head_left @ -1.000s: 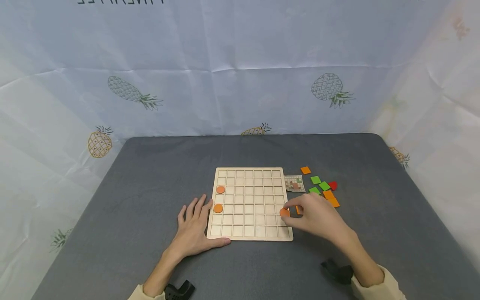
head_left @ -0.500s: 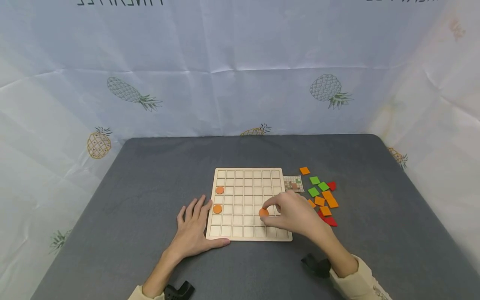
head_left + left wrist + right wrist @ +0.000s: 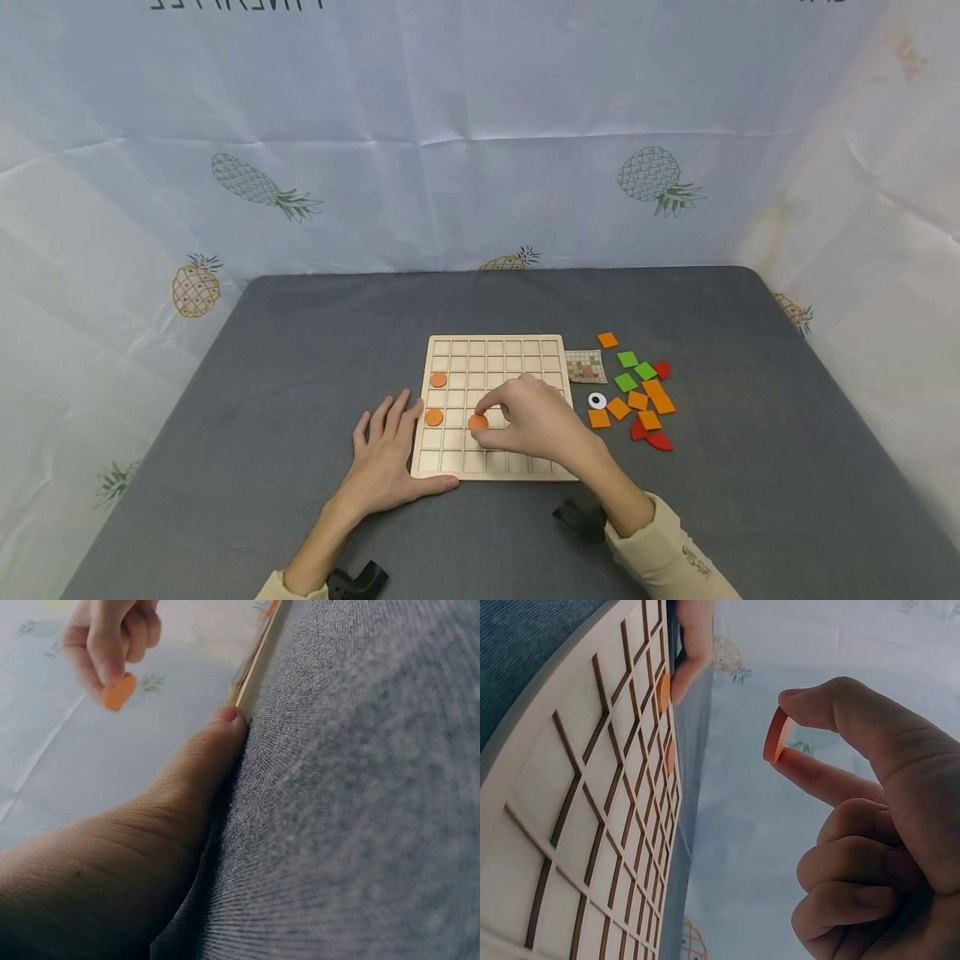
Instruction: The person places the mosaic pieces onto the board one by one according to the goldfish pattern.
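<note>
A pale wooden grid board (image 3: 491,467) lies on the grey table. Two orange discs, an upper one (image 3: 438,380) and a lower one (image 3: 433,417), sit in cells of its left column. Between thumb and index finger my right hand (image 3: 536,421) pinches another orange disc (image 3: 778,735), held above the board in the right wrist view, its other fingers curled in. My left hand (image 3: 385,462) rests spread at the board's lower left corner, fingers along the left edge. In the left wrist view its thumb (image 3: 210,742) touches the board's edge.
A small printed pattern card (image 3: 586,367) lies against the board's right side. Right of it are scattered green tiles (image 3: 626,382), orange tiles (image 3: 598,418), red pieces (image 3: 660,441) and a white ring (image 3: 597,401). A pineapple-print cloth (image 3: 450,200) hangs behind the table.
My right hand has moved left across the board with the orange disc, from its right edge to left of centre. The pieces on the right have come into view. My left hand stays put.
</note>
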`<state>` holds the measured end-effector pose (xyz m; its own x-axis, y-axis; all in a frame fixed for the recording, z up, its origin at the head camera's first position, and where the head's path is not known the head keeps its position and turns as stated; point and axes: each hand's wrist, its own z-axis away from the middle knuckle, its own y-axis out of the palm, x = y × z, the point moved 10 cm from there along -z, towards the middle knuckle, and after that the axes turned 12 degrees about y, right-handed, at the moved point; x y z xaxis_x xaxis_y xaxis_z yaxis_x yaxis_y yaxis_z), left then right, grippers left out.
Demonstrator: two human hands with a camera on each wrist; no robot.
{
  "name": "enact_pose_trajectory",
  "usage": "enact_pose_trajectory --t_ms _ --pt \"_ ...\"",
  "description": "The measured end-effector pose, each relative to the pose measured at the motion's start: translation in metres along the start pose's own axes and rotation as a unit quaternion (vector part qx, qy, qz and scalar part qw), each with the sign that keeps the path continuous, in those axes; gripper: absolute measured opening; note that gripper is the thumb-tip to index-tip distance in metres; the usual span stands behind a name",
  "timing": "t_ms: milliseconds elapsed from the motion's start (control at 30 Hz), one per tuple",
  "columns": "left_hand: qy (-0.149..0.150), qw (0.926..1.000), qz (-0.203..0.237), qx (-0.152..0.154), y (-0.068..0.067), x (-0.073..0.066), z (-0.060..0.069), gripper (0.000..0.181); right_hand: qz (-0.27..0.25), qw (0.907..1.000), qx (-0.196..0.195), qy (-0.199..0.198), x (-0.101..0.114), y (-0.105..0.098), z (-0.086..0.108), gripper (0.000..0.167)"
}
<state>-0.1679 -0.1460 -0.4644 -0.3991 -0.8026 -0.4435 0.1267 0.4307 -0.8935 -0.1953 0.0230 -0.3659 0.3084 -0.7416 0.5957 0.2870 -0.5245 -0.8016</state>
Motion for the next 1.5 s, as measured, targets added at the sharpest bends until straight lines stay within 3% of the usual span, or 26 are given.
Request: enact_pose_trajectory --t_ms 333,800,1500 --pt "0.002 1.0000 -0.001 -0.005 -0.002 -0.002 0.001 0.120 -0.015 0.9992 0.036 0.000 0.008 0.027 -0.016 0.023" --pt "0.012 0.9999 -0.007 -0.009 -0.004 -0.004 -0.001 0.120 0.017 0.9979 0.062 -0.001 0.005 0.059 -0.028 0.018" --pt "0.018 0.9997 -0.010 -0.016 -0.006 -0.005 0.000 0.119 0.018 0.9968 0.076 0.015 -0.007 0.070 -0.031 0.020"
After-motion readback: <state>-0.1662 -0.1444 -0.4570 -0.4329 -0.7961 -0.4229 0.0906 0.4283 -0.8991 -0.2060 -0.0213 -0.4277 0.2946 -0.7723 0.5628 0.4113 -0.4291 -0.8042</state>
